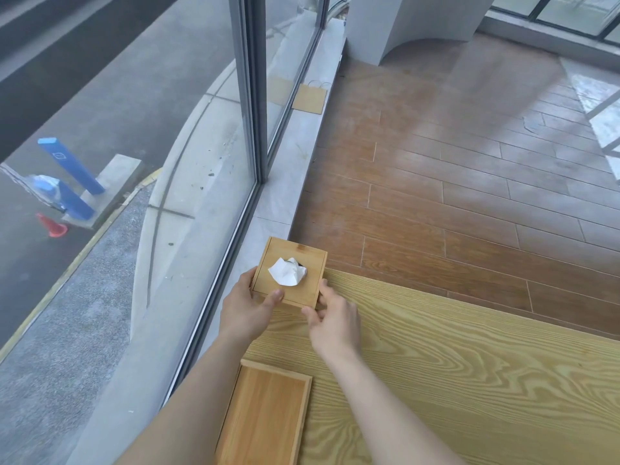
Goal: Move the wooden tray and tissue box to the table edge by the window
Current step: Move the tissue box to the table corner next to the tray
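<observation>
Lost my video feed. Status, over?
Both hands, left hand and right hand, gripping tissue box at table corner by window. Wooden tray already at edge. Nothing obstructing.

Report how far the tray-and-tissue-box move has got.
Looks done: the wooden tray lies flat along the table edge nearest the window. In hand: the left hand and right hand both grip the tissue box at the table's far window-side corner. Left: let go of the box; whether it rests fully on the table is unclear.
</observation>
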Tool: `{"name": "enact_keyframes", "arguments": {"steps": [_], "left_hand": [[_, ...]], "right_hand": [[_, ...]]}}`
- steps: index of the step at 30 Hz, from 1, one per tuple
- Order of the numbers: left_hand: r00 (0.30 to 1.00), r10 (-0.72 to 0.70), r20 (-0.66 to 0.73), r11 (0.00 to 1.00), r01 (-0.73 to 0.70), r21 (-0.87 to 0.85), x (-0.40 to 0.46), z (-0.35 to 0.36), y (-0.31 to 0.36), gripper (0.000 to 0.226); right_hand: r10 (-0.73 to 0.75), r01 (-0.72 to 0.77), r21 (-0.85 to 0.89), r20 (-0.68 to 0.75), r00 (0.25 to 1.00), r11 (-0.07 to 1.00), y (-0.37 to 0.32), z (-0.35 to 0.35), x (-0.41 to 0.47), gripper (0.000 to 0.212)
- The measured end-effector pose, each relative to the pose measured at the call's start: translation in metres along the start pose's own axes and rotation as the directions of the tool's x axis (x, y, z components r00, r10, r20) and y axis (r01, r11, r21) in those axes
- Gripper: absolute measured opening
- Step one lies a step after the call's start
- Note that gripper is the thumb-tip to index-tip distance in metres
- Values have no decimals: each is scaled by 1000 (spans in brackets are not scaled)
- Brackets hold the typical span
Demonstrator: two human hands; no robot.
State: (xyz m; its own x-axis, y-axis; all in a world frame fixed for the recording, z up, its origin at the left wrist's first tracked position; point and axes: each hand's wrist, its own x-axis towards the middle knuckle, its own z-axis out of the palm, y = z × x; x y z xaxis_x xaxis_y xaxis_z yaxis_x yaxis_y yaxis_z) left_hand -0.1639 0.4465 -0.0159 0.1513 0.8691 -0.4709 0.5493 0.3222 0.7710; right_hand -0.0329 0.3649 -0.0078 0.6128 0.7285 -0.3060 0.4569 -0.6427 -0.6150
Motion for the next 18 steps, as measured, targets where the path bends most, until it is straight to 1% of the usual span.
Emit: {"name": "enact_keyframes", "arguments": {"steps": [9,18], "left_hand": [[1000,0,-4,1000,0,-10,-1,2,0,73],[1000,6,-13,1000,-6,-3,-1,3,0,72]], "right_hand": [[-12,12,-28,-7,1000,1000,1,2,0,68],[-11,10,-33,-19,1000,999,0,3,-2,68]]}}
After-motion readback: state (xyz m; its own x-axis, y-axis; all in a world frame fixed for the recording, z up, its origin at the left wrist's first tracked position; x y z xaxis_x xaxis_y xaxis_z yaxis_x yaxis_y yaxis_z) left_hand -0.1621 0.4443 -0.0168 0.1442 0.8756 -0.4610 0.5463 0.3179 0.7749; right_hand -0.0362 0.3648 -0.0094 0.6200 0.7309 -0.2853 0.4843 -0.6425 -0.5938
